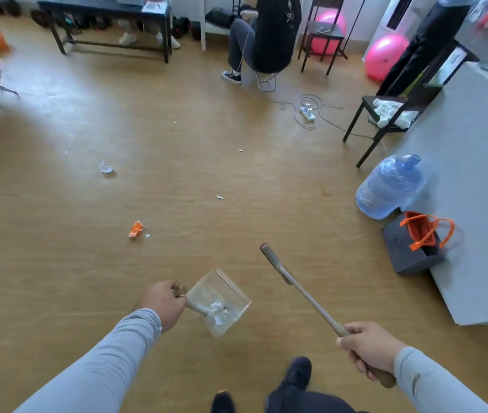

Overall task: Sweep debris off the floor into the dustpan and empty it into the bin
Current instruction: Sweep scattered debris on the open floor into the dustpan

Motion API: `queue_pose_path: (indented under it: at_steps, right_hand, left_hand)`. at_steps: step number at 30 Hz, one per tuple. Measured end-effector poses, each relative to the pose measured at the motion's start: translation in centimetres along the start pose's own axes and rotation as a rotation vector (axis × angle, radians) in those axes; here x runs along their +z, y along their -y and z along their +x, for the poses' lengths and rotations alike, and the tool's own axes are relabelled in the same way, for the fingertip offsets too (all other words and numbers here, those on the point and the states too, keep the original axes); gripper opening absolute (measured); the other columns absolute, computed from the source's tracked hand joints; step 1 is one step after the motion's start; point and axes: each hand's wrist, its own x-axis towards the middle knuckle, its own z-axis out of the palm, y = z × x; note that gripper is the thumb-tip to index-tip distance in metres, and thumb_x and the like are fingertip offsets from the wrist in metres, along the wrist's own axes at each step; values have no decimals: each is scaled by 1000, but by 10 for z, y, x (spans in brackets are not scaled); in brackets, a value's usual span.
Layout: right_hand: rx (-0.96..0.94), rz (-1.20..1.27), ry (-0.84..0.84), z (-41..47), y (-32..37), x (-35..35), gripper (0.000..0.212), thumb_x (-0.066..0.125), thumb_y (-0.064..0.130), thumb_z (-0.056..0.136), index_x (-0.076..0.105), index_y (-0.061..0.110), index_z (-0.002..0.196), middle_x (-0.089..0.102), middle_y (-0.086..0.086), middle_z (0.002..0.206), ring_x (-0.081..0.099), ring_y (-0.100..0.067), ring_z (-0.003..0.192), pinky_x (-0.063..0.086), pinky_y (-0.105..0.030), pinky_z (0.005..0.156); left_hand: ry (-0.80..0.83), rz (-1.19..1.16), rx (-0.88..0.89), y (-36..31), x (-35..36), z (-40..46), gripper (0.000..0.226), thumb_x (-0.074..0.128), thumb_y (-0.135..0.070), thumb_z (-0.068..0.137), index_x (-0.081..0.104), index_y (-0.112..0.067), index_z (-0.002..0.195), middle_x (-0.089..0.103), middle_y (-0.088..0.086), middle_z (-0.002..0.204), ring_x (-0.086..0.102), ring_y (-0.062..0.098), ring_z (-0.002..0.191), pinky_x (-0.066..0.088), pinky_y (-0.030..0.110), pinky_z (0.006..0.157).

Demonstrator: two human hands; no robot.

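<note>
My left hand (163, 304) grips the handle of a clear plastic dustpan (230, 293), held off the wooden floor with some white scraps lying inside it. My right hand (369, 348) grips the long handle of a broom (299, 289); its narrow head points away from me, just right of the dustpan. Debris lies ahead on the floor: an orange wrapper (136, 229), a crumpled clear piece (106, 168) farther left, and small white bits (219, 197) near the middle. No bin is clearly identifiable.
A blue water jug (390, 187) and a grey bag with orange handles (418, 244) stand at the edge of a grey mat (475, 204) on the right. A black chair (385, 120), a power strip with cables (308, 111), seated people and a bench lie farther off.
</note>
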Motion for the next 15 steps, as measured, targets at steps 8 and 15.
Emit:
queue_pose_path:
  at_steps: [8, 15]
  right_hand:
    - [-39, 109, -62, 55, 58, -64, 15, 57, 10, 94, 68, 11, 103, 52, -8, 61, 43, -17, 44, 34, -22, 42]
    - [-64, 165, -10, 124, 132, -134, 16, 55, 10, 96, 67, 17, 102, 53, -8, 62, 44, -17, 44, 36, -24, 43]
  left_hand:
    - [-25, -32, 5, -67, -36, 78, 12, 71, -22, 85, 62, -29, 81, 71, -6, 89, 67, 22, 89, 51, 29, 82]
    - [-115, 40, -26, -154, -81, 161, 16, 69, -18, 89, 70, -20, 105, 66, 0, 97, 64, 26, 98, 46, 27, 86]
